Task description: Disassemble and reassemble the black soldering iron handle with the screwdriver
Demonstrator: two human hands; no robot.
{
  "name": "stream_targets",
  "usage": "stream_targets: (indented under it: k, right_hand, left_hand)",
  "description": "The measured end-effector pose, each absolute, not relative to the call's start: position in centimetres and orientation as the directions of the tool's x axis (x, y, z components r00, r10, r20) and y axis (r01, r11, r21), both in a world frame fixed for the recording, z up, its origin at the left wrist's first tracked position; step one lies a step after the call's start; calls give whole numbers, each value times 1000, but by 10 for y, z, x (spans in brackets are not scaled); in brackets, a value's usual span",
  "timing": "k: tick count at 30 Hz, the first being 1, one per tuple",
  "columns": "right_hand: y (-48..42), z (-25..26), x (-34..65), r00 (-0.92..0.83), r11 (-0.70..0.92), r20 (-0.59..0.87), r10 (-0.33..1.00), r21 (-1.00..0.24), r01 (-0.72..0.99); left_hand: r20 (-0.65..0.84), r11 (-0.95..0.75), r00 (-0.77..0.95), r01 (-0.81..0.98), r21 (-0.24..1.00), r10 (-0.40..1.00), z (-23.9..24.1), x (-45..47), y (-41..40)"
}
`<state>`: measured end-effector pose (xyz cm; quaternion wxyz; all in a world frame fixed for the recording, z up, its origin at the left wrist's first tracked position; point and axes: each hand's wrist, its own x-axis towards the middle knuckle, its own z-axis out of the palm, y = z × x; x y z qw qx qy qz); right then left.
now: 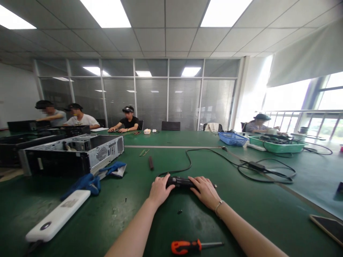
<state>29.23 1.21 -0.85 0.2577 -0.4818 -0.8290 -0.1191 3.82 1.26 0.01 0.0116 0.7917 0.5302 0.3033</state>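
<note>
A black corded electric screwdriver lies sideways on the green table in front of me, its tip pointing right. My left hand is closed over its left end, where the cable comes out. Over the right part, close to the tip, my right hand wraps its fingers around the body. Between my forearms a few tiny dark screws lie on the tabletop. Nearer to me rests an orange and black hand screwdriver, its shaft to the right.
An opened computer case stands at left, with blue gloves and a white power strip before it. Cable loops with a black adapter spread right, near a blue basket and green basket. Several people sit around.
</note>
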Motion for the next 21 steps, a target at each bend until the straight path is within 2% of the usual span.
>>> stream_targets:
  k: [5, 10, 13, 16, 21]
  right_hand:
    - [6, -6, 296, -469, 562, 514, 718, -31, 826]
    - [-10, 0, 296, -524, 617, 482, 702, -44, 786]
    - [-16, 5, 293, -528, 630, 474, 705, -75, 773]
    - [-17, 10, 290, -499, 604, 467, 730, -99, 791]
    - [-17, 14, 292, -494, 607, 462, 737, -132, 783]
  left_hand:
    - [418, -463, 302, 810, 362, 856, 7, 26, 7]
    - [408, -512, 384, 814, 275, 828, 12, 12, -15]
    - [415, -488, 365, 839, 241, 833, 13, 12, -21]
    - [425, -491, 353, 825, 278, 833, 13, 15, -20]
    - [405, -599, 460, 720, 350, 790, 14, 14, -15]
